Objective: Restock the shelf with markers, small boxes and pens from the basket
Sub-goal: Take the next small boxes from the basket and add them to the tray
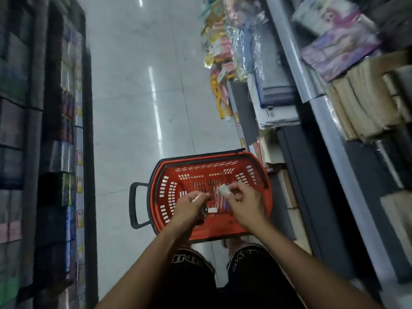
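Hands over red basket [160,175]: right hand [242,202] grip pinches small box [224,189]; left hand [189,205] grip curled round dark item, unclear.

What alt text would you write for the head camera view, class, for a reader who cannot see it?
Two hands reach into a red basket on a shop aisle floor; the right hand pinches a small box, the left hand grips something dark and blurred. Pens lie in the basket, with stocked shelves on both sides.

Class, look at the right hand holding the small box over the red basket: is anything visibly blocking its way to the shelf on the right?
Nothing visible does. The right hand pinches the small box above the basket, clear of its rim, and the shelf beside it faces open air.
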Action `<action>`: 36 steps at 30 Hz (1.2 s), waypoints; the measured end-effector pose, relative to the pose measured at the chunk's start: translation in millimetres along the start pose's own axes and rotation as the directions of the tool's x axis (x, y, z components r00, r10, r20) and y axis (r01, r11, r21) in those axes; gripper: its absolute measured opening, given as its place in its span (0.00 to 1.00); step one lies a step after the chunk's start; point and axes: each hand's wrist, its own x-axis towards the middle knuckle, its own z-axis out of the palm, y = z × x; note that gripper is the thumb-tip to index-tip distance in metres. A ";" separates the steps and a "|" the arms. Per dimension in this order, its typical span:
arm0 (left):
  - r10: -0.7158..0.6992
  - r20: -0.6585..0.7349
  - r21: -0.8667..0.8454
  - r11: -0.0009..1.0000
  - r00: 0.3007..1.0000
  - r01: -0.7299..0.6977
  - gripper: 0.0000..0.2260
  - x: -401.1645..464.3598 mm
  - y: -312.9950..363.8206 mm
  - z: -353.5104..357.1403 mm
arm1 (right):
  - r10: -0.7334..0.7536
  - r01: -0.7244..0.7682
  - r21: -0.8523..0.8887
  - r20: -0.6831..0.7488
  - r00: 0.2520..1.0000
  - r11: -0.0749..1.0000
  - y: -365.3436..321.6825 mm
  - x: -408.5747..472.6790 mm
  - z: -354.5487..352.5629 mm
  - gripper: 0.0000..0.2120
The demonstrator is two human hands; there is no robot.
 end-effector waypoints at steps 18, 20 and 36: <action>0.119 0.622 0.422 0.781 0.774 -0.460 0.13 -177.1 38.2 28.1 | 0.192 -0.010 0.315 -0.552 0.811 0.949 -65.6 -259.3 -17.2 0.13; 0.102 0.683 0.425 0.750 0.724 -0.507 0.13 -191.3 22.7 45.2 | 0.271 0.010 0.423 -0.599 0.754 0.906 -57.8 -289.6 -18.9 0.11; -0.222 0.891 0.451 0.522 0.396 -0.724 0.12 -413.1 -261.4 187.1 | 0.418 0.092 0.421 -0.907 0.054 0.902 97.7 -646.2 12.1 0.17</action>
